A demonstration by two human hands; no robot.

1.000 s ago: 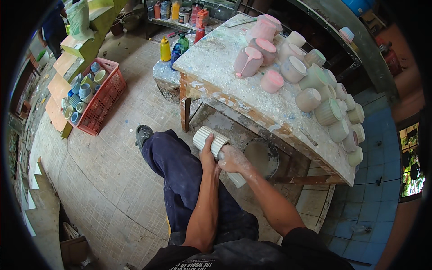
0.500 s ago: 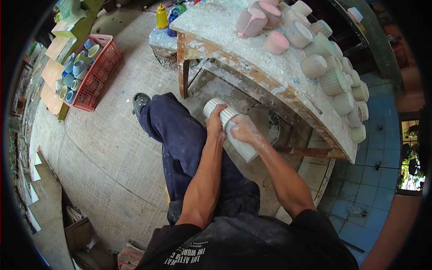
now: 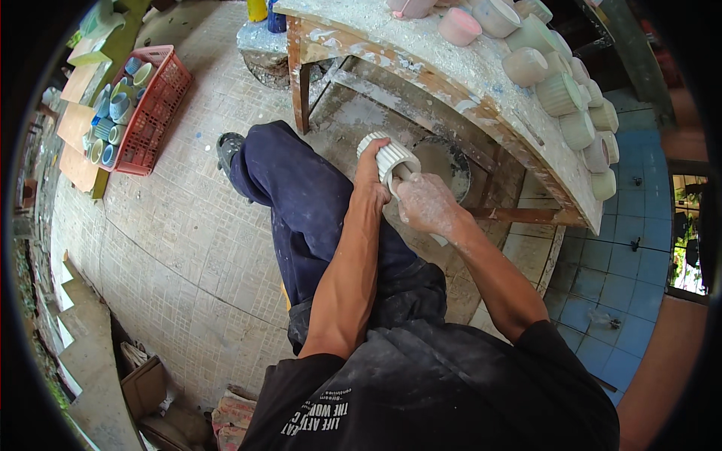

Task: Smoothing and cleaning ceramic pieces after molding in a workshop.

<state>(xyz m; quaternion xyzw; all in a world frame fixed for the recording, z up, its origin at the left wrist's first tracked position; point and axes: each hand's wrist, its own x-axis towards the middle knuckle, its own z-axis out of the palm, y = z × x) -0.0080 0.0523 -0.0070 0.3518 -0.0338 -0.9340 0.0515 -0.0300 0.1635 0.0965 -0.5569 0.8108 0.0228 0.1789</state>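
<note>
White-dusted, clasping the fluted cup [image 3: 397,156] beside the bent leg [image 3: 301,169] with left-hand fingers [image 3: 376,145] closed round its wall, apparently for steadiness, and with right-hand fingers [image 3: 410,195] bunched at its mouth, too hidden to tell any hold.

On my feed I find printed lettering on the black T-shirt [image 3: 481,383] the person wears. The white print [image 3: 322,418] sits upside down to me, near the lower edge of the view, left of the shirt's middle. I make out bold block capitals in stacked lines, with smaller lines above; folds break some words.
</note>
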